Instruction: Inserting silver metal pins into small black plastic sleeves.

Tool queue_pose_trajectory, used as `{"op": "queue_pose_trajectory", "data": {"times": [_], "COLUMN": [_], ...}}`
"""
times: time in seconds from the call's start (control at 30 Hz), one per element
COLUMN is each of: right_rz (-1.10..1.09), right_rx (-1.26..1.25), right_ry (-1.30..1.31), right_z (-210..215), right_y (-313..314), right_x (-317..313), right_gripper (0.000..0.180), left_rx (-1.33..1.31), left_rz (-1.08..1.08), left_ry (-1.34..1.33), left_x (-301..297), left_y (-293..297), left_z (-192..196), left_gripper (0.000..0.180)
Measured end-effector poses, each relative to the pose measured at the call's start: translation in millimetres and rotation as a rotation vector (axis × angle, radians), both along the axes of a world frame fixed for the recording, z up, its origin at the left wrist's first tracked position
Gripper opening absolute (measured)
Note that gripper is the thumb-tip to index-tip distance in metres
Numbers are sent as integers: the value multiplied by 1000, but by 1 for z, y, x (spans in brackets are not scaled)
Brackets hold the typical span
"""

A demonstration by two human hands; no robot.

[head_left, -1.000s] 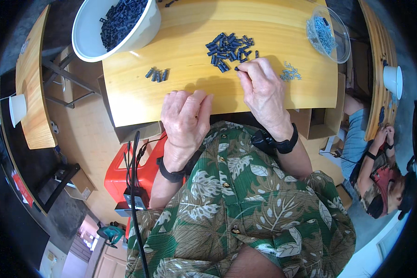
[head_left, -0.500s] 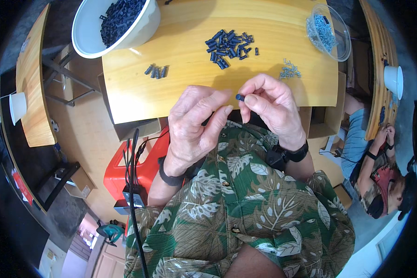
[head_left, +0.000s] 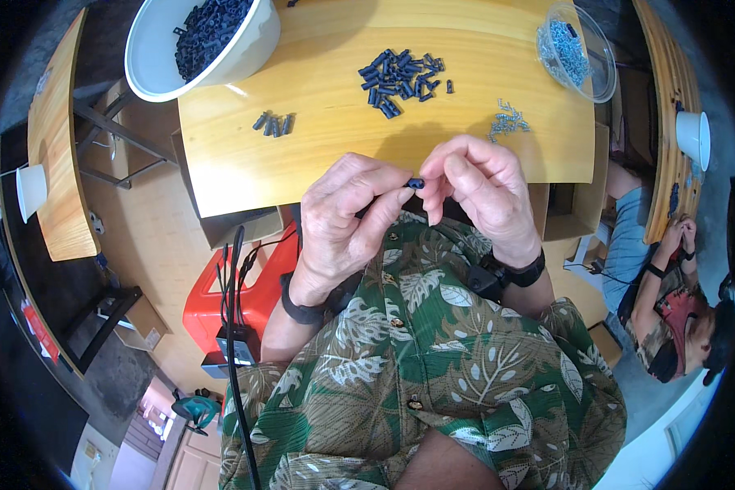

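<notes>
Just beyond the table's near edge, my left hand pinches a small black plastic cylinder between thumb and forefinger. A hole shows in its end that faces right. My right hand is close beside that end with bent fingers apart, and nothing shows between them; whether a fingertip touches the cylinder I cannot tell. A loose heap of similar black cylinders lies on the table beyond my hands. Several more black cylinders form a small group to the left. Small silver screws are scattered at the right.
A white tub full of black parts stands at the far left of the wooden table. A clear plastic bowl of screws sits at the far right. Below is a red stool. Another person sits at a right-hand table.
The black cylinder has passed from my right hand's pinch to my left hand's. My right fingers have loosened, with the thumb lifted.
</notes>
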State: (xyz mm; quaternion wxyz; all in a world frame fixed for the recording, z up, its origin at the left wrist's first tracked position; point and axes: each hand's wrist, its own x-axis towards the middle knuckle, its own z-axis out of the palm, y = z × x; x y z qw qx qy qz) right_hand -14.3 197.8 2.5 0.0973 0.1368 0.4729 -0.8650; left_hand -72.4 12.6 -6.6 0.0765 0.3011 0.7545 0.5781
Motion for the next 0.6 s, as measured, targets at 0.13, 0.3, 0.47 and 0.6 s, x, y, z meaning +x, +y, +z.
{"op": "queue_pose_trajectory", "data": {"times": [0.13,0.3,0.47,0.6], "right_rz": [-23,-10,-48,-87], "right_rx": [95,291,136,-118], "right_ry": [181,267,171,92], "right_z": [-8,-12,-14,-18], "right_y": [-2,-3,-6,0], "right_x": [1,1,2,0], "right_gripper": [13,12,12,13], "left_rx": [92,76,64,52], "left_rz": [-21,-42,-4,3], "left_ry": [-67,-89,-144,-159], "left_x": [0,0,3,2], "left_y": [-1,-3,-1,-1], "left_z": [-4,-4,-1,-2], "left_gripper": [14,13,14,16]}}
